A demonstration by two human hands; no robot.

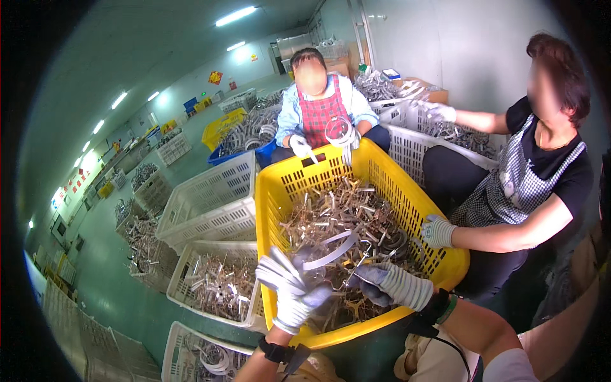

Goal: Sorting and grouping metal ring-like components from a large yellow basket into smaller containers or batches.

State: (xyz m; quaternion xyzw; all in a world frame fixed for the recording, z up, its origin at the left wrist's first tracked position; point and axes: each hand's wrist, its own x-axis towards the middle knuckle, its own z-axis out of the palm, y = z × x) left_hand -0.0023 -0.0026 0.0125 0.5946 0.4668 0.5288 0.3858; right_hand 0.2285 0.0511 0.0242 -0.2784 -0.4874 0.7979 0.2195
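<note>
My left hand (289, 293), in a white and grey glove, is over the near left corner of a yellow crate (438, 245). Its fingers are stretched and the thumb stands apart. A curved metal band (334, 253) is just right of these fingers; whether they touch it I cannot tell. My right hand (398, 284), gloved alike, is closed, its fingertips pinching a thin metal rod piece (363, 254) with a bent upper end. Beneath both hands, a tangled heap of metal clamp parts (331, 213) fills the crate, partly hidden by my hands.
Across the crate sits a co-worker (318, 105) holding metal bands. Another co-worker (528, 165) at the right rests one gloved hand on the crate's rim and reaches toward a white crate (407, 143). More white crates (210, 191) with metal parts stand left.
</note>
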